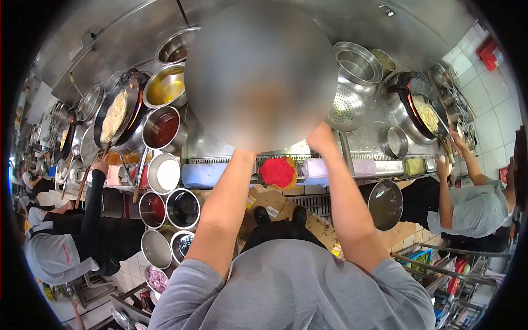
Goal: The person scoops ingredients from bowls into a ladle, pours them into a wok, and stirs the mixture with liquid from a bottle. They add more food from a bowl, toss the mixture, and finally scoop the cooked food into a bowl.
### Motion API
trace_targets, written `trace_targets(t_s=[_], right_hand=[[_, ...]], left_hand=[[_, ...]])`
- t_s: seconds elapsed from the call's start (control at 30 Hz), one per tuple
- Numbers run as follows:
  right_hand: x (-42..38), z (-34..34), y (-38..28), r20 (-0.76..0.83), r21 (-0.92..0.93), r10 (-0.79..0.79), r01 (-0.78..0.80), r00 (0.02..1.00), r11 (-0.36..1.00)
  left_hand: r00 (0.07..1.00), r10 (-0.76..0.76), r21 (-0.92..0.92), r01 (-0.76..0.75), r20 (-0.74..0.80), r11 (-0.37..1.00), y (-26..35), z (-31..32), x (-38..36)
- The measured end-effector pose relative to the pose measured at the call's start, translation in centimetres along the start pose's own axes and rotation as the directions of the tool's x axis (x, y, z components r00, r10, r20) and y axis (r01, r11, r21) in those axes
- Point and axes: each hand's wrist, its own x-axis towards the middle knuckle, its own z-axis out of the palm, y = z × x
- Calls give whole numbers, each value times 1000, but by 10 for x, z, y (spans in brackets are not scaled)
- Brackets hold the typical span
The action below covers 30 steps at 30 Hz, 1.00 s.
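A large round blur covers the top centre of the head view. My left forearm point(228, 201) runs up into its lower edge, so my left hand is hidden there. Only the lower part of my right hand point(320, 136) shows at the blur's lower right edge; its fingers and anything in them are hidden. Just right of it lies a perforated metal ladle point(345, 109), its handle pointing toward me. Between my forearms, a red cloth point(278, 172) sits at the counter's front edge.
Left are bowls of yellow liquid point(165, 88) and red sauce point(161, 127), several sauce pots, and a co-worker's wok point(114, 118) with pale food. On the right stand stacked metal bowls point(356, 63), a large pot point(385, 205), and another co-worker at a wok point(426, 113).
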Motion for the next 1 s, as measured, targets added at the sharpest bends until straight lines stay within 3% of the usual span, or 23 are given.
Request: trace_targets(t_s=[0.07, 0.1, 0.17, 0.23, 0.3, 0.4, 0.53, 0.63, 0.67, 0.73, 0.8, 0.87, 1.0], right_hand=[[-10, 3, -20, 186, 158, 110, -140, 976, 977], [-22, -11, -32, 341, 331, 179, -296, 923, 896], [-42, -32, -15, 375, 360, 143, -286, 916, 888], [-60, -50, -3, 413, 388, 104, -278, 905, 879], [-86, -65, -6, 88, 55, -124, 120, 988, 991], [-122, -102, -27, 212, -10, -52, 55, 976, 998], [-142, -218, -55, 467, -49, 45, -25, 883, 998], [-137, -239, -64, 505, -96, 29, 22, 863, 995], [-132, -229, -63, 510, -95, 34, 17, 860, 995], [-109, -186, -55, 361, -114, -126, 177, 924, 977], [-89, -136, -35, 236, -125, -203, 237, 950, 963], [-78, -113, -46, 183, -194, -120, 155, 976, 969], [-84, -121, -59, 157, -72, -84, 96, 984, 993]], left_hand=[[993, 7, -67, 1, 114, 998, 4, 12, -28], [993, 8, -62, -1, 119, 998, 4, 14, -32], [998, -44, -12, 44, 35, 999, 6, 18, -38], [995, -84, -17, 85, 59, 996, 8, 9, -12], [996, -89, 34, 88, 26, 995, 5, -6, 28], [996, -87, 6, 87, 16, 996, -2, -10, 42], [986, -158, -77, 161, 48, 984, -30, -2, -58], [983, -183, -35, 184, 31, 982, -37, 12, -118], [982, -189, -102, 190, 15, 977, -33, 16, -108], [990, -139, -81, 141, 24, 987, -26, 21, -80], [991, -122, -71, 125, 45, 990, -33, 1, -48], [996, -77, 9, 77, 45, 997, -50, -18, -46], [970, -241, 55, 239, 25, 969, -83, -49, -87]])
